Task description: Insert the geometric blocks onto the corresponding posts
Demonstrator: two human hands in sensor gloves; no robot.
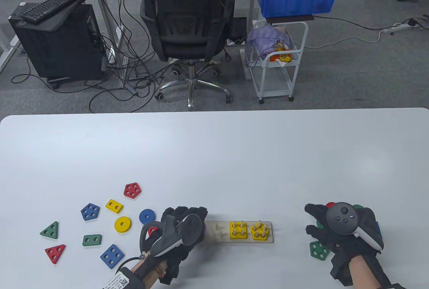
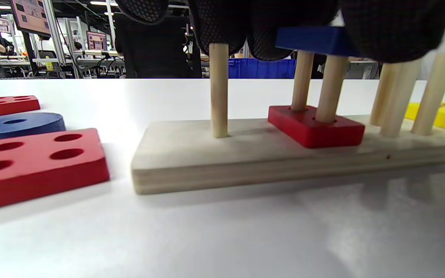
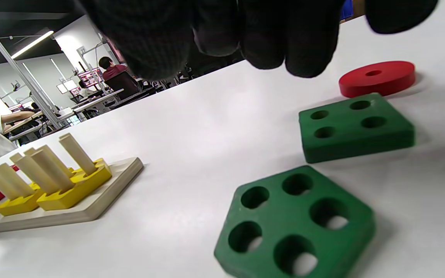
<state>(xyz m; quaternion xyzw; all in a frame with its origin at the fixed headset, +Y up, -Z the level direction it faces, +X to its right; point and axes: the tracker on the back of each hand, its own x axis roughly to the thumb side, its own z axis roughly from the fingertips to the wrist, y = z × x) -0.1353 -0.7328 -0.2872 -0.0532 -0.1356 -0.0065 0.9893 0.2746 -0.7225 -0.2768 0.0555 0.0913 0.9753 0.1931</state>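
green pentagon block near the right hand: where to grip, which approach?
The green pentagon block lies flat on the table, five holes up, just left of the right hand. Probably best from above: pinch two opposite side edges, thumb on one flat, fingers across. The faces are too broad to span, and the green square block beyond it leaves the edges clear.

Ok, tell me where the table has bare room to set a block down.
Free: the whole far half of the table, and the stretch between the peg board and the right hand. Crowded: the loose blocks left of the left hand, from the green triangle to the blue ring, and around the green pentagon.
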